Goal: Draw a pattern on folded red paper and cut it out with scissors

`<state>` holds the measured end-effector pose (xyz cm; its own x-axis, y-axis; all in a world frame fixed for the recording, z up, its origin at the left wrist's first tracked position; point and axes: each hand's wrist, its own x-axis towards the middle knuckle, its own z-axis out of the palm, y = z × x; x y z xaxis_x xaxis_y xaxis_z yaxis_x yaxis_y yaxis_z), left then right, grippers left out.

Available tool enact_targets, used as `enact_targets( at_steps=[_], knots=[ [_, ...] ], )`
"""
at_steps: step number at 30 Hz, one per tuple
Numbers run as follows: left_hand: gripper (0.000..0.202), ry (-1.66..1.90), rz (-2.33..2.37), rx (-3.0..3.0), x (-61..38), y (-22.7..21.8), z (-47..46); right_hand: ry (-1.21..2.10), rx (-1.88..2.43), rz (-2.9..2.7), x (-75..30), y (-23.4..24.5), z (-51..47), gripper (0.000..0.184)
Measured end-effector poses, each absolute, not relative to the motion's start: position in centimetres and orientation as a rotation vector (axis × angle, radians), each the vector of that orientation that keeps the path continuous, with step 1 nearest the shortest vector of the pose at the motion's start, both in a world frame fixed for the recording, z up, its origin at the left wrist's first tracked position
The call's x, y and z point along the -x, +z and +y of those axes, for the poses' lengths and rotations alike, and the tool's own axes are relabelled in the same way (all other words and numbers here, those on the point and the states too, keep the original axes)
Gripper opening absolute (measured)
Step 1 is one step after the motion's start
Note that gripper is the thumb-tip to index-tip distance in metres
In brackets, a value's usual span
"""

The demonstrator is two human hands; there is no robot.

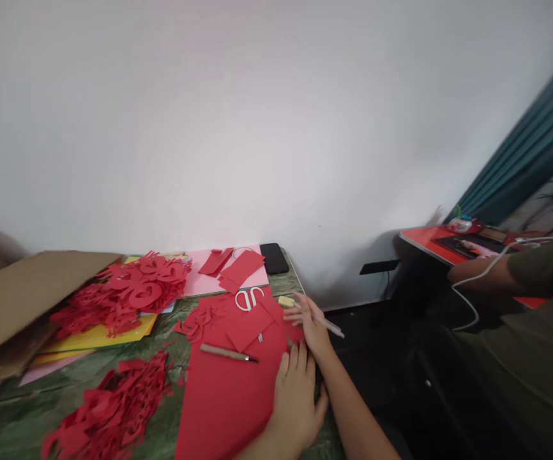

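Note:
My left hand [298, 390] lies flat, fingers together and stretched out, on the right edge of a large red paper sheet [209, 409]. Just beyond it, my right hand [313, 326] has a slim whitish pen [329, 326] tucked between its fingers. A small yellow eraser [286, 301] sits at those fingertips; whether they grip it I cannot tell. On the sheet rest a wooden-handled craft knife [223, 351], white-handled scissors [249, 299] partly under a red paper piece [250, 329], and some curly red cutouts [202, 321].
Left of the sheet are a heap of red paper cutouts [145, 287], a pile of red scraps [113, 409] and cardboard [32, 287]. A black phone [274, 258] lies near the wall, beside pink paper [195, 281]. At right, another person's arm [484, 275] reaches over a red table [424, 243].

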<state>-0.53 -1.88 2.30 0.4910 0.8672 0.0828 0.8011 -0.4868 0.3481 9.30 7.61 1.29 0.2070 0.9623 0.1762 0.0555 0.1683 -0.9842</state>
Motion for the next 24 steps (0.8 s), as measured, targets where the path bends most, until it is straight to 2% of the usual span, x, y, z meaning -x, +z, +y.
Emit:
enact_targets(
  at_steps=[3,7,13,19,24],
  knots=[
    [0.051,0.390,1.435,-2.513,0.5,1.8,-2.0,0.776,1.230,-1.162,-9.8,1.1,7.9,0.040],
    [0.050,0.392,1.444,-2.538,0.3,1.5,-2.2,0.667,1.265,-1.266,-10.2,0.9,9.5,0.021],
    [0.050,0.393,1.457,-2.520,0.1,1.9,-2.2,0.742,1.226,-1.537,-9.9,1.7,11.8,0.016],
    [0.053,0.409,1.430,-2.519,-0.1,1.7,-2.0,0.851,1.163,-1.716,-12.4,3.8,6.7,0.015],
    [0.054,0.430,1.410,-2.536,-0.1,1.5,-1.9,0.928,1.161,-1.762,-13.3,3.8,3.9,0.015]
  ],
)
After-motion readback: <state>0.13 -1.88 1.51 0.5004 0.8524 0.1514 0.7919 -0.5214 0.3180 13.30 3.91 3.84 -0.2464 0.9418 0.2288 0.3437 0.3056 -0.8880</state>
